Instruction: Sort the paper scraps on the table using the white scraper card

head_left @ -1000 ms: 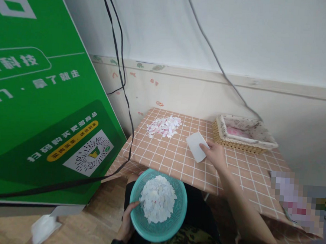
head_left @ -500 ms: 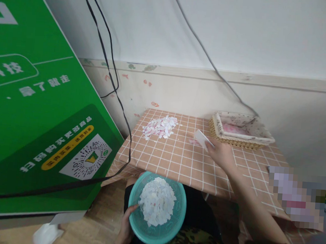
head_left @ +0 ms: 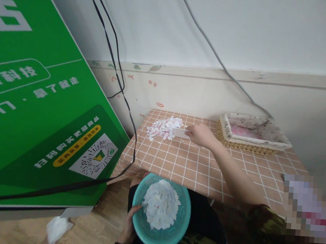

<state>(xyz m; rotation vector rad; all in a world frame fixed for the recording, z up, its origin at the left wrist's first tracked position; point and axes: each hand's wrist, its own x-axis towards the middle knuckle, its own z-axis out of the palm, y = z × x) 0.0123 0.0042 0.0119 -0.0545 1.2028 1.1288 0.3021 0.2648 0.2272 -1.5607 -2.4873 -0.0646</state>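
Colander (head_left: 183, 221) of teal plastic, at the bottom centre of the frame, rests on the person's lap, holding a heap of white flakes (head_left: 161, 203). It is round, with no long axis, and its open top faces up; it is probably light and slightly springy, best held by the rim. The left hand (head_left: 129, 223) grips that rim at its left side, thumb on top, the other fingers mostly hidden.

Above it, across the middle of the frame, is a brown counter (head_left: 171, 159) with a white grid. The right hand (head_left: 202, 135), right of centre, is closed narrowly around the right end of a thin white card (head_left: 181, 133). The card shows as a narrow strip, its long axis running nearly level across the frame, its free end pointing left and meeting the right edge of a pile of scraps (head_left: 162, 128). The card looks light and fairly stiff, perhaps a little bendy, so a pinch at the end suits it. The white and pink scraps look papery, loose and easily scattered, better gathered than picked singly; they lie every way, with no common direction.

At the right, near the wall (head_left: 187, 96), a cloth-lined wicker basket (head_left: 247, 145) stretches left to right, open upward, with something pink inside.
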